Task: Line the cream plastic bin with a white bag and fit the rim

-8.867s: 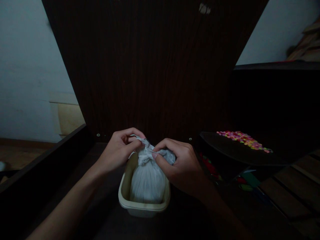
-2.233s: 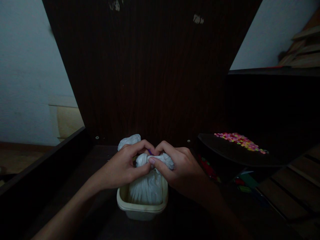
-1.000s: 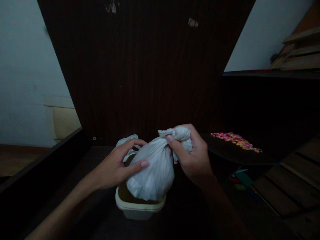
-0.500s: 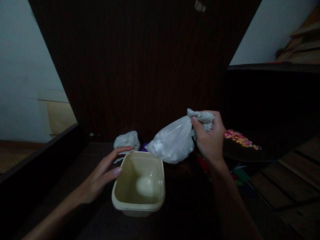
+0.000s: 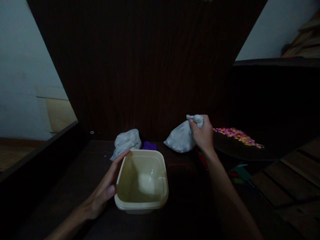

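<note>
My right hand (image 5: 203, 133) grips the gathered neck of a white plastic bag (image 5: 180, 137), whose lumpy contents I cannot make out. It hangs behind and to the right of a cream plastic tub (image 5: 142, 176), close to the dark upright panel. The tub has no lid and nothing shows inside it. My left hand (image 5: 106, 186) rests against the tub's left side, fingers stretched along the rim and thumb apart. Just behind those fingertips lies a second crumpled plastic bag (image 5: 128, 141).
Purple cloth-like material (image 5: 149, 146) lies behind the tub. A strand of pink and yellow flower-like pieces (image 5: 237, 136) rests at the right. Green and red items (image 5: 241, 175) sit below it. A tall dark wooden panel (image 5: 140, 70) rises behind; a low ledge (image 5: 45, 146) runs along the left.
The right hand has moved the white bag back and away from the tub, nearer the panel. My left hand has shifted down along the tub's side, and the tub appears slightly further right.
</note>
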{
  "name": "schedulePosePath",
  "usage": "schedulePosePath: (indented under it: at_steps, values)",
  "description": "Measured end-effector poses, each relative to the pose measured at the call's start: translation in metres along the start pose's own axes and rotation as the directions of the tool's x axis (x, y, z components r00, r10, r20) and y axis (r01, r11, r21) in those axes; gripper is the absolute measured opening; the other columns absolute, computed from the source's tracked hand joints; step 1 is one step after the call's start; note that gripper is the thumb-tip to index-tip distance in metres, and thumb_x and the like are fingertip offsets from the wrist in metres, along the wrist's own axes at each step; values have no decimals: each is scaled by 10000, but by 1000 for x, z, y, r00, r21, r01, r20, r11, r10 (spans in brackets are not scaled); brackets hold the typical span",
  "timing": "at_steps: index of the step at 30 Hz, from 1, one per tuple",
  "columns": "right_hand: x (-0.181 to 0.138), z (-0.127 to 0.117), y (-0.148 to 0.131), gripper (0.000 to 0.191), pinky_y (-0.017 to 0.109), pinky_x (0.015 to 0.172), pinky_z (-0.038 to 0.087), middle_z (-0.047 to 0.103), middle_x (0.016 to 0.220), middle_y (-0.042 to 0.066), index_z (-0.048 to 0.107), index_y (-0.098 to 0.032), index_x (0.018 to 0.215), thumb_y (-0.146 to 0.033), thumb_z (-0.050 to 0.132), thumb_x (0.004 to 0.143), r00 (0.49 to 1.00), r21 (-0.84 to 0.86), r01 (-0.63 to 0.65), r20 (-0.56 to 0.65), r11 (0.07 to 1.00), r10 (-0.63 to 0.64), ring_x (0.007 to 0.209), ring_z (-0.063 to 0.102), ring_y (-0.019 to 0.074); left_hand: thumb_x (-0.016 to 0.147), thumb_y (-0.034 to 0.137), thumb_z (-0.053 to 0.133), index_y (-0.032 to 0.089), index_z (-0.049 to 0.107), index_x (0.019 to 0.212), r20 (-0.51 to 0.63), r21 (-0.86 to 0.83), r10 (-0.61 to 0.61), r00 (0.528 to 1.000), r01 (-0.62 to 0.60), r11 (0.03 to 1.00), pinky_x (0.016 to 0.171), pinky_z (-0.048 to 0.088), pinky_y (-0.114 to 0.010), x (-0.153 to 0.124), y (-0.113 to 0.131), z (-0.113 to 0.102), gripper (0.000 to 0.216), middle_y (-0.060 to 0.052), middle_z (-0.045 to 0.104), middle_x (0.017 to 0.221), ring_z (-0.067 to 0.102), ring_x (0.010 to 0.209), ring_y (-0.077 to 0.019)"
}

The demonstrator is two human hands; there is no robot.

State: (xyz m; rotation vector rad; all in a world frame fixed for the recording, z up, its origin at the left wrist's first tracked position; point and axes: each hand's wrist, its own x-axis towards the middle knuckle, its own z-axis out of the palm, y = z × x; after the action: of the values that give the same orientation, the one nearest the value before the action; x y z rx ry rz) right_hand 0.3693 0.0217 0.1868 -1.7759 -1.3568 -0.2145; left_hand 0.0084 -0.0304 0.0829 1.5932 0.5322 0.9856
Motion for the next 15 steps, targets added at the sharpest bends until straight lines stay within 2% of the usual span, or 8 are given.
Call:
schedulePosePath:
  at_steps: [2, 3, 5, 7, 10, 12, 15]
  values:
    - [-1, 5, 8, 244, 338, 818, 489, 714, 1058, 120, 551, -195, 1109, -377, 497, 957, 985, -72, 11, 170, 997, 1, 981, 680, 261, 817, 840, 511, 283, 202, 1620, -6, 15, 20, 1000, -19, 1000, 1258, 133, -607, -1, 1, 4, 1025, -89, 204, 1705, 102, 1555, -460]
    - [-2, 7, 12, 215, 333, 804, 490, 726, 1030, 115, 585, -198, 1074, -357, 539, 937, 962, -113, 24, 273, 993, 8, 966, 689, 266, 797, 859, 515, 272, 194, 1623, -7, 25, 30, 1000, -30, 999, 1260, 125, -608, -2, 2, 5, 1064, -96, 204, 1704, 98, 1555, -467]
    - [-6, 13, 20, 185, 333, 790, 496, 744, 997, 125, 650, -190, 1016, -308, 634, 875, 877, -201, 56, 478, 978, 48, 950, 705, 284, 757, 890, 528, 257, 164, 1631, -3, 45, 49, 999, -49, 998, 1258, 135, -613, -3, 1, 6, 1139, -109, 202, 1703, 94, 1549, -491]
    - [-9, 19, 26, 263, 351, 810, 514, 754, 1043, 154, 693, -163, 1047, -286, 712, 816, 764, -278, 90, 635, 956, 113, 975, 715, 302, 744, 873, 570, 268, 109, 1637, 10, 62, 60, 998, -60, 996, 1253, 156, -616, -3, -1, 5, 1173, -106, 198, 1706, 96, 1541, -513]
    - [-11, 23, 28, 517, 407, 923, 523, 702, 1257, 209, 648, -120, 1284, -406, 711, 858, 623, -344, 140, 759, 928, 187, 1123, 691, 321, 730, 816, 659, 319, 20, 1636, 23, 95, 72, 997, -73, 993, 1253, 146, -618, -4, -7, 3, 1215, -80, 177, 1715, 95, 1537, -523]
    - [-11, 23, 25, 664, 410, 1027, 485, 613, 1409, 225, 532, -108, 1448, -522, 610, 935, 571, -351, 173, 797, 920, 197, 1271, 617, 321, 670, 814, 720, 322, -32, 1632, 30, 110, 85, 996, -88, 990, 1249, 138, -632, -5, -13, 4, 1317, -101, 164, 1714, 108, 1535, -528]
    - [-14, 22, 17, 753, 377, 1100, 441, 537, 1494, 217, 430, -108, 1529, -584, 564, 960, 520, -347, 218, 832, 912, 193, 1364, 541, 310, 577, 823, 779, 244, -93, 1631, 43, 112, 99, 994, -103, 988, 1232, 179, -664, -4, -22, 8, 1486, -192, 166, 1692, 160, 1524, -538]
